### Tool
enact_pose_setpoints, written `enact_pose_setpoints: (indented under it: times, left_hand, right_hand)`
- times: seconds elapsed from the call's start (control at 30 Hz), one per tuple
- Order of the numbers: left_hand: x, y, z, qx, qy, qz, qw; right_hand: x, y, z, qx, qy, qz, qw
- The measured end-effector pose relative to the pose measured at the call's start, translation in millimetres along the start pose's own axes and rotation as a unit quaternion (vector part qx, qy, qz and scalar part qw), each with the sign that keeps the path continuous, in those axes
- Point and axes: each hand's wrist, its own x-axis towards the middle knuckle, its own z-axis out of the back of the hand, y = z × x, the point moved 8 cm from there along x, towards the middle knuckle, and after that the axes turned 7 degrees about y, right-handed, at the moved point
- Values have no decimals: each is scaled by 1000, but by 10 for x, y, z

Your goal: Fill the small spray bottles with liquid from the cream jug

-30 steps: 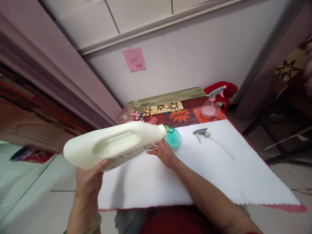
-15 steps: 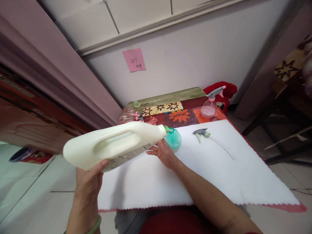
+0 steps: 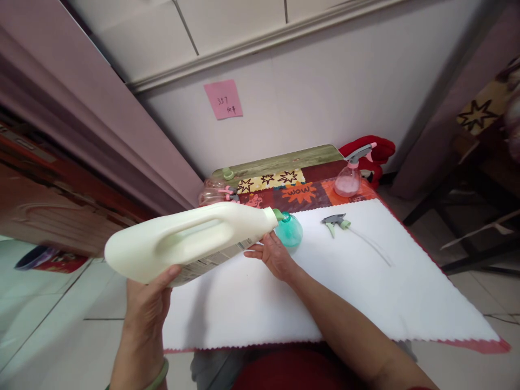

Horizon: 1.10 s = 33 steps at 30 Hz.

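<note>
A large cream detergent jug (image 3: 138, 244) lies tilted nearly on its side, its green spout at the mouth of a small teal spray bottle (image 3: 290, 233) standing on the white cloth. My left hand (image 3: 150, 292) grips the jug's base end from below, thumb on its side. Under the jug's neck, my right hand (image 3: 274, 254) supports it with fingers against the underside, close to the teal bottle. Any liquid stream at the spout is too small to make out. To the right lies a grey and green spray trigger head (image 3: 336, 222) with its clear tube.
A spray bottle with pink liquid (image 3: 348, 181) stands at the back right of the table. Behind the jug lies a clear pink-trimmed spray bottle (image 3: 213, 192), near a green cap (image 3: 228, 173). A pink note (image 3: 223, 100) is on the wall.
</note>
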Motion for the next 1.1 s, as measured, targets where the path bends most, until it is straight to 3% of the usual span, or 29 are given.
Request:
enact_pose_setpoints:
  times: [0.4, 0.9, 1.1]
  left_hand:
    - [-5, -9, -3, 3, -4, -2, 1000]
    - [-1, -75, -85, -8, 30, -24, 999]
    - [-8, -62, -61, 0, 13, -8, 1000]
  right_hand:
    - [-2, 16, -13, 3, -2, 1, 1000]
    - [-14, 21, -21, -5, 0, -2, 1000]
    - [-12, 20, -26, -5, -1, -7, 1000]
